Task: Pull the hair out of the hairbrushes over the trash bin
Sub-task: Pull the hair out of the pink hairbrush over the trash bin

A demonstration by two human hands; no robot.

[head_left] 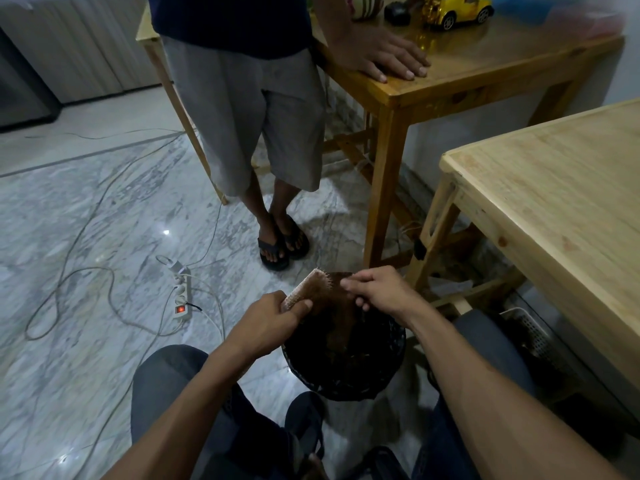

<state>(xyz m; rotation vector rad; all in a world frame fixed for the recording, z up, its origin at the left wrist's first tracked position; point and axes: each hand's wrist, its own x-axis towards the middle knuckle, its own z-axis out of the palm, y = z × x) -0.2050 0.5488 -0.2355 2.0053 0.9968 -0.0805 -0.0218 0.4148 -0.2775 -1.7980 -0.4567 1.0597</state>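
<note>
Fingers: the left hand (268, 325) has its fingers (300, 308) wrapped tight around the lower end of one hairbrush (313, 287); the right hand (375, 291) has its fingers (349, 283) pinched together at the bristles, on a tuft too small to make out.
Hairbrush: a single light wooden paddle brush with pale pin bristles, tilted up and away from the person, held directly above the trash bin.
Trash bin: one round, dark, woven-looking basket (388, 358) on the floor between the seated person's knees, with brown material inside that reads as hair, though dim.
Seated person: two bare forearms and dark trousers.
Floor: glossy grey-white marble (86, 220), with thin cables looping across it.
Power strip: one white strip (181, 292) to the left of the bin, its red switch lit.
Standing person: grey shorts, dark top and black sandals, just beyond the bin, one hand (384, 58) flat on a tabletop.
Tabletops: two, both wood; the farther one (485, 64) is amber and varnished, the nearer one (554, 188) pale and unfinished, at the right.
Toy: one yellow truck (457, 10) on the farther tabletop, beside blurred objects.
Crate: one white perforated plastic basket (530, 330) under the nearer tabletop.
</note>
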